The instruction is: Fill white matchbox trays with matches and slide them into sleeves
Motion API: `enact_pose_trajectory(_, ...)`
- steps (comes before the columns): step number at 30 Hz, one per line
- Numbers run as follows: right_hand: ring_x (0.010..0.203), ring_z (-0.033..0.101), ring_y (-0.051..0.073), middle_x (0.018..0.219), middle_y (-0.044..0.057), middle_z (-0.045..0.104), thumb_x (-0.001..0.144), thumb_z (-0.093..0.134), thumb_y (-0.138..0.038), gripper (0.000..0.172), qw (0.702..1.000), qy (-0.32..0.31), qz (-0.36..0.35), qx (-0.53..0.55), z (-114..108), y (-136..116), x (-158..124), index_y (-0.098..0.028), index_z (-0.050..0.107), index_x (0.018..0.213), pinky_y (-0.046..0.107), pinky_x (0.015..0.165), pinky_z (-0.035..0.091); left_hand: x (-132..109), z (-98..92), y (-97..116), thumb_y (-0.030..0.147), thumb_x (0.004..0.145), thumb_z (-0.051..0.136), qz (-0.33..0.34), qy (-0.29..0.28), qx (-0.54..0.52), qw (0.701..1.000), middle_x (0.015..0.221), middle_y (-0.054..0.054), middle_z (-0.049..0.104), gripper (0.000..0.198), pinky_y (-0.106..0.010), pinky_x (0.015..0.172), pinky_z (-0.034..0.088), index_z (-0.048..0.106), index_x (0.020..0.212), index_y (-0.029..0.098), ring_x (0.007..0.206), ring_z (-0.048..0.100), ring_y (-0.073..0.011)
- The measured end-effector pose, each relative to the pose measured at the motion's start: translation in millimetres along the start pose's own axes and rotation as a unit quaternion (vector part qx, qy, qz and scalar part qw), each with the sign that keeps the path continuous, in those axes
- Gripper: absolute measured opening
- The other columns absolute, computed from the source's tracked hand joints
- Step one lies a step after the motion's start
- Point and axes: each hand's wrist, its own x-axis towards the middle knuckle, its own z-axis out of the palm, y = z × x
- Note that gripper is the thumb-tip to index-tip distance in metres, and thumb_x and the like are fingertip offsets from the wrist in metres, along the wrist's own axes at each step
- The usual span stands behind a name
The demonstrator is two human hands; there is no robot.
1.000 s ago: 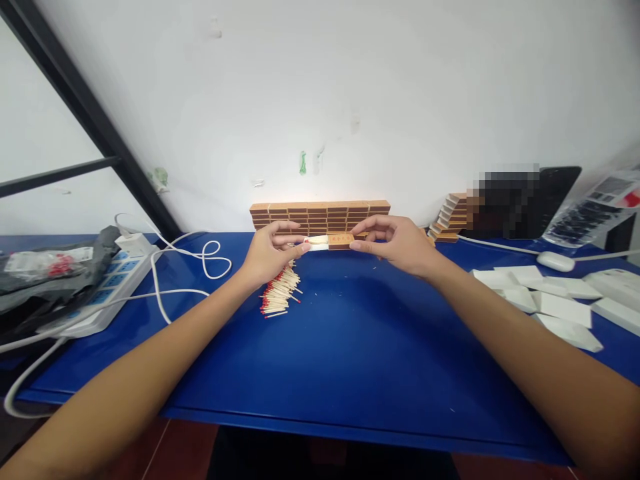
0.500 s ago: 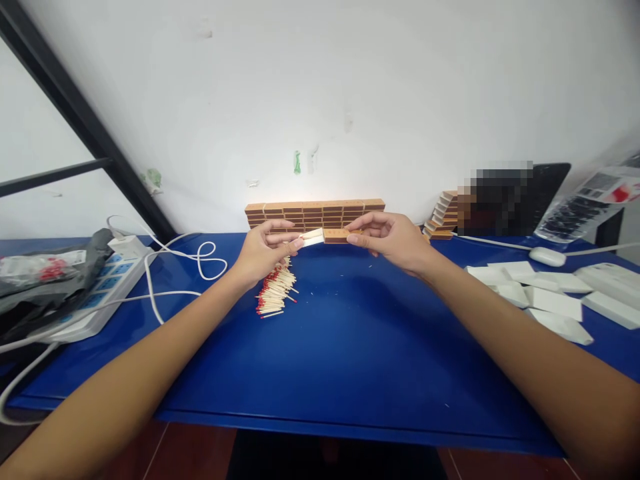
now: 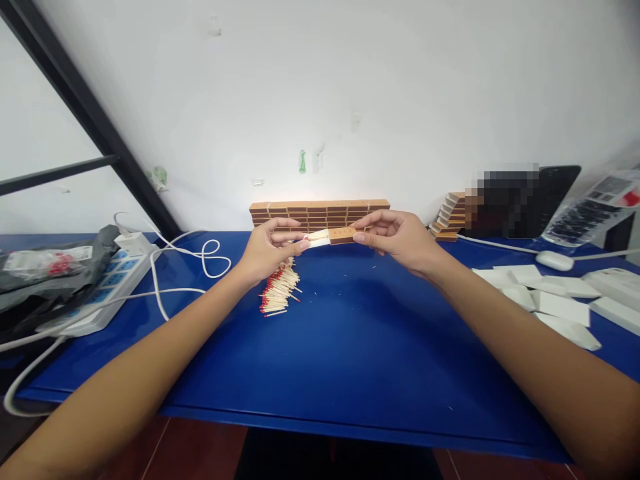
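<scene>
My left hand (image 3: 273, 249) pinches a white matchbox tray (image 3: 319, 239) with matches lying in it. My right hand (image 3: 393, 237) grips a brown and orange matchbox sleeve (image 3: 341, 235) between thumb and fingers. The tray's right end meets the sleeve's left opening; how far it sits inside is hidden. Both pieces are held above the table. Below my left hand lies a heap of red-tipped matches (image 3: 280, 290). Just behind my hands, a long stack of matchboxes (image 3: 320, 204) stands against the wall.
White trays (image 3: 560, 307) lie scattered at the right on the blue table (image 3: 350, 373). Empty sleeves (image 3: 450, 213) are stacked at the back right by a dark tablet-like panel (image 3: 560, 193). A power strip (image 3: 107, 283) with white cables and a dark plastic bag (image 3: 30, 287) occupy the left.
The tray and sleeve have come into line, and the tray's end now meets the sleeve's opening. The whole view has shifted slightly.
</scene>
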Motion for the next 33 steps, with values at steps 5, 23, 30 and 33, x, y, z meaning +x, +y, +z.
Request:
enact_pose_trajectory(5, 0.058, 0.052, 0.012, 0.104, 0.008, 0.079, 0.066, 0.095, -0.059, 0.049, 1.0, 0.004, 0.003, 0.016, 1.1, 1.4, -0.2, -0.023, 0.078, 0.095, 0.03, 0.046, 0.039, 0.3, 0.5, -0.8, 0.031, 0.069, 0.097, 0.004, -0.004, 0.001, 1.0, 0.113, -0.014, 0.078, 0.059, -0.034, 0.073, 0.065, 0.066, 0.117, 0.016, 0.091, 0.077, -0.0239)
enact_pose_trajectory(23, 0.06, 0.053, 0.009, 0.115, 0.009, 0.078, 0.062, 0.1, -0.049, 0.045, 0.996, 0.016, 0.024, 0.087, 7.3, -2.2, -0.4, -0.021, 0.078, 0.089, 0.027, 0.048, 0.039, 0.7, -0.4, -6.1, 0.036, 0.067, 0.099, 0.006, -0.004, -0.015, 1.0, 0.112, -0.015, 0.079, 0.062, -0.032, 0.072, 0.063, 0.067, 0.115, 0.016, 0.092, 0.077, -0.0243)
enact_pose_trajectory(30, 0.062, 0.056, 0.009, 0.118, 0.01, 0.078, 0.058, 0.101, -0.048, 0.046, 0.994, 0.023, 0.02, 0.108, 8.5, -4.8, -0.9, -0.02, 0.077, 0.085, 0.025, 0.046, 0.038, 0.7, -2.2, -2.4, 0.037, 0.066, 0.1, 0.005, 0.002, -0.034, 0.999, 0.115, -0.015, 0.078, 0.063, -0.029, 0.07, 0.062, 0.067, 0.115, 0.015, 0.093, 0.077, -0.0242)
enact_pose_trajectory(33, 0.064, 0.058, 0.01, 0.117, 0.01, 0.078, 0.059, 0.101, -0.048, 0.046, 0.993, 0.021, 0.017, 0.114, 8.8, -4.6, -1.2, -0.02, 0.076, 0.086, 0.025, 0.046, 0.038, 0.2, -1.2, 0.0, 0.037, 0.064, 0.101, -0.006, 0.011, -0.04, 0.999, 0.113, -0.016, 0.079, 0.064, -0.027, 0.063, 0.06, 0.067, 0.114, 0.015, 0.088, 0.078, -0.024)
